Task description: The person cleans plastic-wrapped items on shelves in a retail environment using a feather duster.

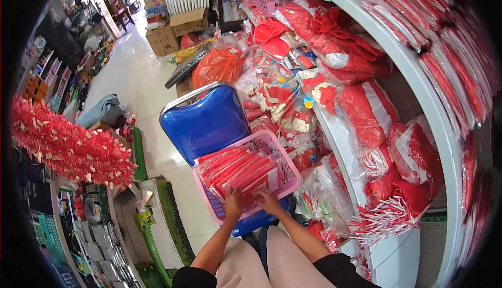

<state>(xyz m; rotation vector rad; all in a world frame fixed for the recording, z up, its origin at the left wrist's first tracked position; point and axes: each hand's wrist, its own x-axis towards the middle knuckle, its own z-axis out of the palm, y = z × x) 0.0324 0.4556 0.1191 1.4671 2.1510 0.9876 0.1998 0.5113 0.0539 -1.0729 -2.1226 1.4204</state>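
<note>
A pink plastic basket [294, 168] rests on the seat of a blue chair [205, 120] in front of my knees. Inside it lies a row of flat red packets [230, 168] in clear plastic, overlapping one another. My left hand [234, 203] has its fingers closed at the near edge of the row. Beside it, my right hand [267, 202] pinches the lower edge of a red-and-white packet [265, 182] in clear wrap. My fingertips are partly hidden among the plastic.
Bagged red-and-white goods [366, 111] fill the shelf on the right, with more packets stacked above [402, 13]. An orange-red plastic bag [217, 68] sits behind the chair. Red tinsel [73, 144] hangs at left. Cardboard boxes [162, 39] stand farther back by the tiled aisle [123, 73].
</note>
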